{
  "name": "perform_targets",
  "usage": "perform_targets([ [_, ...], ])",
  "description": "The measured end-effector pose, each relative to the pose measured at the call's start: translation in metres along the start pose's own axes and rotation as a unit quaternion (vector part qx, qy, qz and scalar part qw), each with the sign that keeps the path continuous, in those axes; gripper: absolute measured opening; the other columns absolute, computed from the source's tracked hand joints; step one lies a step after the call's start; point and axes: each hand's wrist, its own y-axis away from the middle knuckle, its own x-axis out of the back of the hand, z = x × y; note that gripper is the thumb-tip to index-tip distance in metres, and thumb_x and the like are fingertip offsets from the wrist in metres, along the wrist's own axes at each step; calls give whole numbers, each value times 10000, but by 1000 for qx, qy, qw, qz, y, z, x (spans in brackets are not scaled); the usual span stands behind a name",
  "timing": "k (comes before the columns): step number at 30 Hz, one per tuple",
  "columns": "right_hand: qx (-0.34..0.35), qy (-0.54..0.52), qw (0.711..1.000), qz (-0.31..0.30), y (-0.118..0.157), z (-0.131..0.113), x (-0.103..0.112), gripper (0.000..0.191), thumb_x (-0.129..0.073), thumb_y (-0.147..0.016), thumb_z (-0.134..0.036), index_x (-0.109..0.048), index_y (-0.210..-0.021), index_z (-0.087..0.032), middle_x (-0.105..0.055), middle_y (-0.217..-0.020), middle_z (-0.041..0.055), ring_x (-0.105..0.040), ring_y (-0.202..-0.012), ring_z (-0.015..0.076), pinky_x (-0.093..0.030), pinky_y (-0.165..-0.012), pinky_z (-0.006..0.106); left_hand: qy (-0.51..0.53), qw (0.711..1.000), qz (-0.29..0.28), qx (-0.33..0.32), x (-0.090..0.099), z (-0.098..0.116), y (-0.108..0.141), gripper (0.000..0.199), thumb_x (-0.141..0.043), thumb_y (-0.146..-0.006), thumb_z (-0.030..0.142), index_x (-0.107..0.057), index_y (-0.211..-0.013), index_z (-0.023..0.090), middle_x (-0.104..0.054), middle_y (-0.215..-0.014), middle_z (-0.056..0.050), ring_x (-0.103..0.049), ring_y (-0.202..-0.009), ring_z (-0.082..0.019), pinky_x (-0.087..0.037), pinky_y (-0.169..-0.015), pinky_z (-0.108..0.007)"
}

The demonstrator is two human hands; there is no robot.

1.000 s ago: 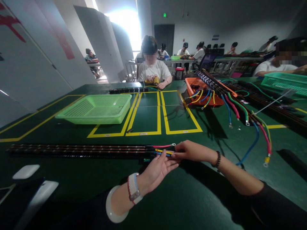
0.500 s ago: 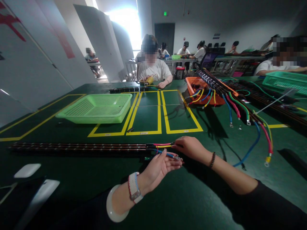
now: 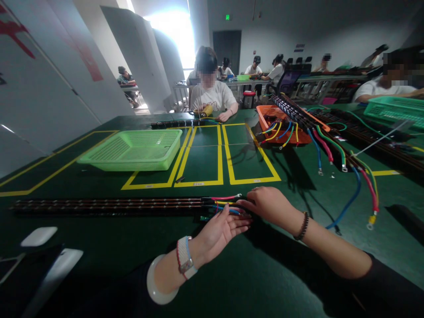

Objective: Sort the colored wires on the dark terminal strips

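Observation:
A long dark busbar-like strip assembly lies across the green table, with red, yellow and blue cables at its right end. My left hand is palm up, fingers spread, under the blue cable, the thumb resting by it. Just right of it, my right hand is closed at the end of the yellow cable; its fingertips partly hide what they pinch. The red cable ends in a bare metal lug beside the right fingers.
A light green basket stands behind the strips. An orange basket and bundled cables with lugs lie at the right. A person sits opposite. A white case is at the left.
My right hand has come off the red cable's end and shifted slightly down to the yellow one, so the red lug now shows. My left hand has barely moved.

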Motion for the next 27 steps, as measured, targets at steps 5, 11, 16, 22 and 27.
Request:
perform_targets([
  [5, 17, -9, 999, -43, 9, -14, 13, 518, -405, -907, -576, -643, -715, -158, -597, -689, 82, -518, -589, 151, -243, -529, 256, 12, 1000, -17, -2, 1, -2, 0, 365, -407, -926, 402, -547, -1034, 83, -629, -1028, -140, -620, -954, -193, -408, -977, -382],
  [11, 28, -18, 995, -91, 9, -21, 5, 382, -401, -948, -397, -641, -751, -174, -619, -721, 58, -543, -610, 148, -227, -524, 265, 8, 1000, -21, -7, -1, -1, 4, 398, -403, -913, 455, -565, -974, 97, -627, -981, -127, -611, -921, -185, -426, -943, -357],
  [16, -9, -18, 997, -76, 5, -15, 3, 382, -429, -932, -438, -641, -750, -178, -615, -703, 62, -542, -612, 157, -199, -520, 265, -71, 997, -42, 4, -3, -1, 6, 359, -337, -947, 365, -523, -1057, 79, -636, -940, -158, -635, -856, -201, -459, -821, -343],
  [22, -19, -40, 995, -92, 4, -15, -4, 396, -472, -906, -475, -664, -726, -178, -619, -701, 69, -544, -616, 164, -224, -523, 262, -158, 985, -61, 31, -10, 5, 13, 245, -336, -940, 279, -483, -884, 92, -625, -858, -134, -634, -787, -188, -456, -752, -328],
  [27, -50, -58, 996, -40, 2, -5, -4, 444, -490, -872, -562, -626, -715, -169, -583, -675, 60, -497, -586, 150, -257, -524, 254, -184, 980, -66, 24, -12, 6, 16, 255, -332, -938, 279, -491, -882, 88, -625, -912, -150, -625, -813, -183, -451, -792, -345],
])
